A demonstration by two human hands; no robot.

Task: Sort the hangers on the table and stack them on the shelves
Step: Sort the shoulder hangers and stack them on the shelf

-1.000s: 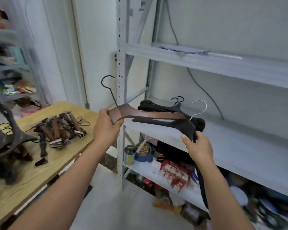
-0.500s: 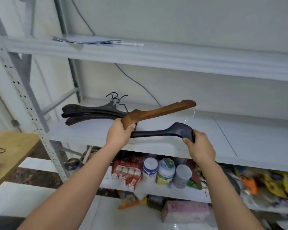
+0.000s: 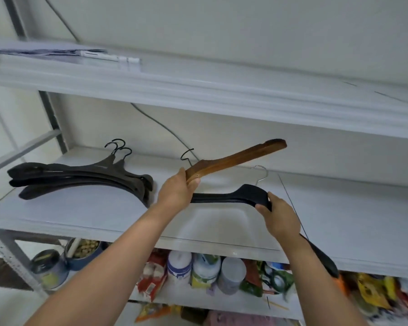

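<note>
My left hand grips a brown wooden hanger near its middle, one arm slanting up to the right, its black hook behind the hand. My right hand grips a black hanger with a silver hook at its middle; one arm runs left toward my left hand, the other trails down past my right wrist. Both hangers hover over the middle shelf. A stack of black hangers lies on that shelf at the left.
The upper shelf carries papers and a white pen at the left. The lower shelf holds cans, jars and packets. A grey cable runs down the back wall. Grey uprights frame the left side.
The view has swung from the table to the shelving and come closer. Both hands carried their hangers over the middle shelf, to the right of the black stack.
</note>
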